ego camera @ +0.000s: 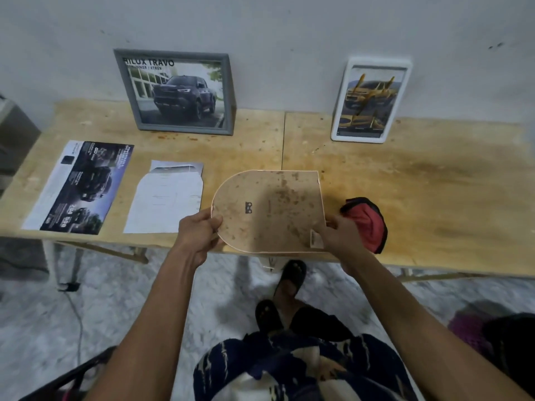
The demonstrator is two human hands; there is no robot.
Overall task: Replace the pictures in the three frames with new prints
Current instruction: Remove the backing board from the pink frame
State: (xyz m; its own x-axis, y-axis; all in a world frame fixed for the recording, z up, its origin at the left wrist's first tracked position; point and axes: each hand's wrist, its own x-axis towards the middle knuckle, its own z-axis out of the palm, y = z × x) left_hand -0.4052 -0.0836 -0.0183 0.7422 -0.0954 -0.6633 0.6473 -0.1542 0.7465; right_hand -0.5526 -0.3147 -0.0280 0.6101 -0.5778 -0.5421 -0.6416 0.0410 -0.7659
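Note:
I hold an arch-shaped frame (269, 209) back side up above the table's front edge; its brown stained backing board carries a small black hanger. My left hand (199, 230) grips its rounded left end and my right hand (337, 234) pinches its lower right corner by a small label. A grey frame (176, 92) with a dark truck picture leans on the wall at the back left. A white frame (372, 101) with a yellow truck picture leans at the back right. A dark car print (79, 188) and white paper sheets (166, 199) lie on the left.
The wooden table (434, 183) is made of two boards joined at the middle. A red and black cloth (367, 224) lies just right of my right hand. A grey box (14, 134) stands at the far left. My feet in sandals (278, 296) are on the floor below.

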